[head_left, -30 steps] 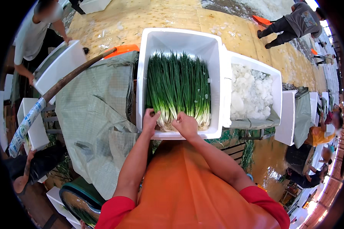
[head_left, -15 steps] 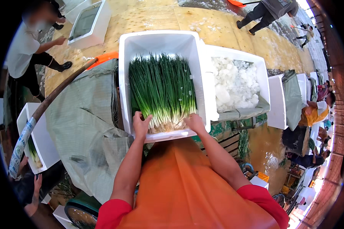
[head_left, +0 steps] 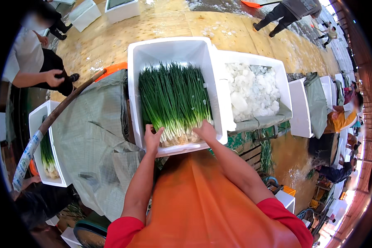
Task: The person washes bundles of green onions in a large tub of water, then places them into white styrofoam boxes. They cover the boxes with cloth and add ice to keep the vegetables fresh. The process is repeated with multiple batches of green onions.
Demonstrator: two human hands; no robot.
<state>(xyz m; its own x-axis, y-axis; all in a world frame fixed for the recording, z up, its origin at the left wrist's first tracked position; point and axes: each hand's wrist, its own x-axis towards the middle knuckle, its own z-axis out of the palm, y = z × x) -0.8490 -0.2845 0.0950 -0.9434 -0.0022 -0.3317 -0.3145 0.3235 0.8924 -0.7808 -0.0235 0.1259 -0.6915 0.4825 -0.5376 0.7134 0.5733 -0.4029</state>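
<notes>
A white foam box [head_left: 168, 43] stands right in front of me, with a wide bunch of green onions [head_left: 173, 97] lying inside. Their dark green tips point to the far wall and their white root ends lie at the near rim. My left hand [head_left: 153, 137] grips the bunch at its lower left corner, thumb on top and the other fingers partly hidden between bunch and wall. On the opposite corner, my right hand [head_left: 205, 132] holds the root ends, its fingertips partly hidden among the stalks.
To the right stands a foam box of crushed ice [head_left: 254, 89]. A grey-green tarp [head_left: 91, 140] and a wooden pole [head_left: 70, 99] are at left, beside another box holding green onions [head_left: 48, 155]. A person [head_left: 33, 62] stands at far left, another [head_left: 291, 16] at far right.
My right hand has slid slightly left and up along the root ends. The person at far left has come nearer, and the box of green onions at left has shifted right.
</notes>
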